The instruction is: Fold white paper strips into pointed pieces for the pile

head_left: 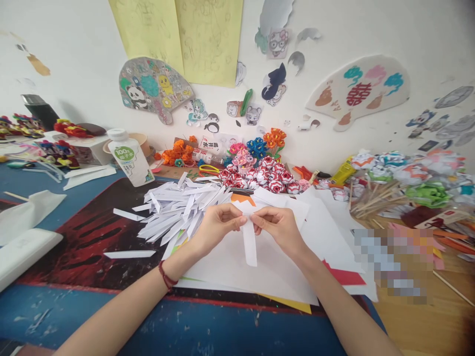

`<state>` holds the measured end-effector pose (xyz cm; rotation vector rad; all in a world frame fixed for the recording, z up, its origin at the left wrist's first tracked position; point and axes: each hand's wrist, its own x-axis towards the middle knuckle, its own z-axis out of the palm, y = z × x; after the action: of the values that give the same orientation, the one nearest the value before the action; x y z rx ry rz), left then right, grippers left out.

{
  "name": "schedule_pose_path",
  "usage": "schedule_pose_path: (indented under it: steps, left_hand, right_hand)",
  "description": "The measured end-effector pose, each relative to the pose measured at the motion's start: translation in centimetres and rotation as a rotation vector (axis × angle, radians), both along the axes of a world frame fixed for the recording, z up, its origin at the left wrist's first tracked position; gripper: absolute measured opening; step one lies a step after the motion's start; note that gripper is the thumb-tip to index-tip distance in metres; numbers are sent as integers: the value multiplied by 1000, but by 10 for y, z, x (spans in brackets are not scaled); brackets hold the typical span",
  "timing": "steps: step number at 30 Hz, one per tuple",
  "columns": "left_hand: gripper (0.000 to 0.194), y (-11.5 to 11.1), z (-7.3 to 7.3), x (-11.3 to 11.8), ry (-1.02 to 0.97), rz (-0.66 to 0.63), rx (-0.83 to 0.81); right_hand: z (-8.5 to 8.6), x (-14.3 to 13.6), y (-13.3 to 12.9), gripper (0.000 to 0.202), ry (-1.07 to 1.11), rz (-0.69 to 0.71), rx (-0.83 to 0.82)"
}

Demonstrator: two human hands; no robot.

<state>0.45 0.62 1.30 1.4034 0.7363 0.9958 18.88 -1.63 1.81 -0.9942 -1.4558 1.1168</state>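
White paper strip (250, 247), one; held above white paper sheets (218, 269), toward the right edge of the blue table (178, 324), lower end pointing at the front edge. Upper end pinched in left hand (224, 218) and right hand (277, 225), thumbs nearly meeting. Handling, as judged: light, level pressure from both thumbs; long sides straight; lower end free of the sheets. Toward the left edge: heap of loose paper strips (174, 210).
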Motion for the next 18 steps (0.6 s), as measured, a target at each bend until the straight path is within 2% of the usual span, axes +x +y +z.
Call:
schedule_pose_path:
  steps: [8, 14, 18]
  left_hand:
    - [27, -2, 1, 0, 19, 13, 26]
    - [26, -3, 6, 1, 96, 103, 67]
    - [25, -3, 6, 0, 137, 142, 107]
  right_hand:
    - [-1, -1, 0, 25, -18, 12, -14]
    - [4, -2, -1, 24, 6, 0, -13]
    - [1, -2, 0, 20, 21, 0, -33]
